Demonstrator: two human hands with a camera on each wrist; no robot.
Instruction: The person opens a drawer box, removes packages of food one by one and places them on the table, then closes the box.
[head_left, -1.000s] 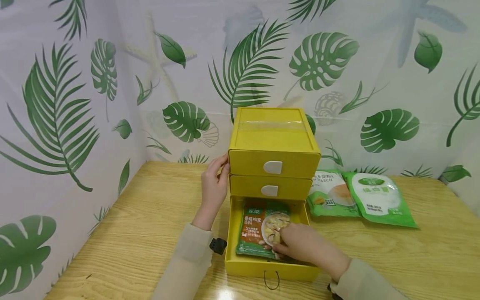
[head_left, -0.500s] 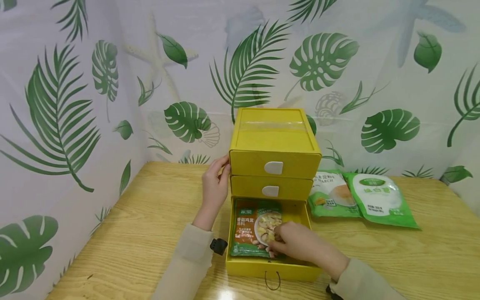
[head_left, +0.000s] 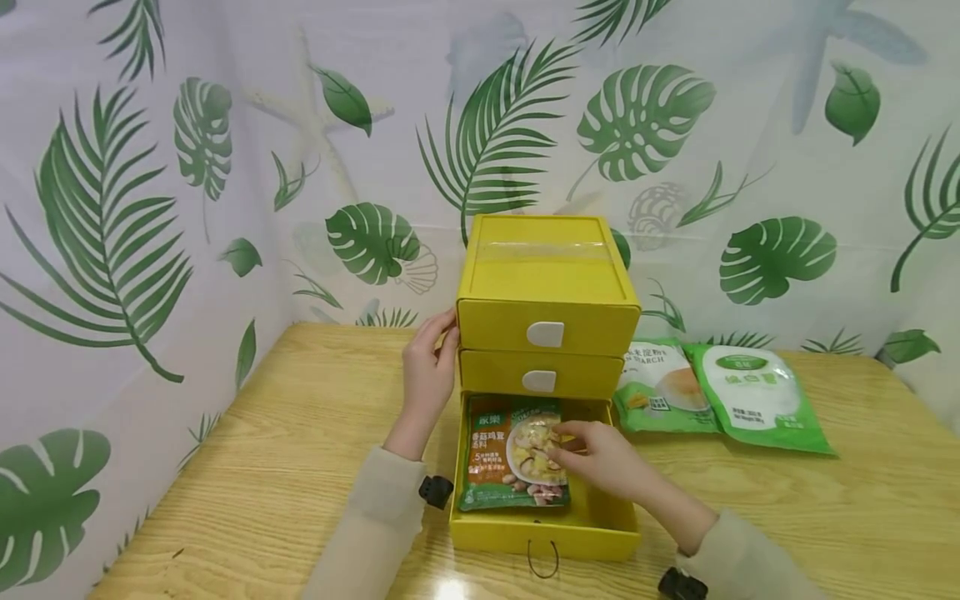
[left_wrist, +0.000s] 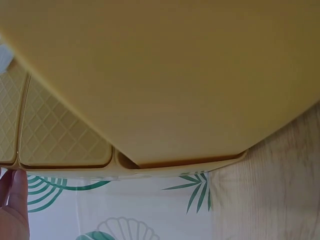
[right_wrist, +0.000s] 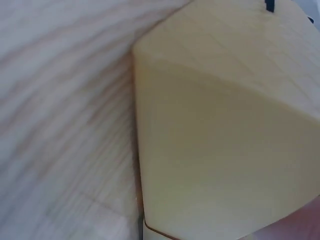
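A yellow three-drawer box (head_left: pixel 546 260) stands on the table with its bottom drawer (head_left: pixel 543 537) pulled out. Flat against the left side of that drawer lies a green and orange soup-mix packet (head_left: pixel 498 454), with a bowl of food printed on it. My right hand (head_left: pixel 603 458) is just over the packet's right part, fingers loosely bent; whether the fingertips touch it is hard to tell. My left hand (head_left: pixel 429 375) rests its fingertips on the box's left side, near the upper drawers. In the left wrist view, fingers (left_wrist: pixel 19 192) touch the box's edge.
Two green and white bags, a starch bag (head_left: pixel 666 387) and a bag of white powder (head_left: pixel 757 396), lie on the wooden table (head_left: pixel 322 433) right of the box. A leaf-patterned cloth (head_left: pixel 360 150) hangs behind. A dark loop (head_left: pixel 543 560) sticks out of the bottom drawer's front.
The soup-mix packet has slid left within the bottom drawer under my right hand. Since then that hand has risen slightly and loosened from it. My left hand has stayed on the box.
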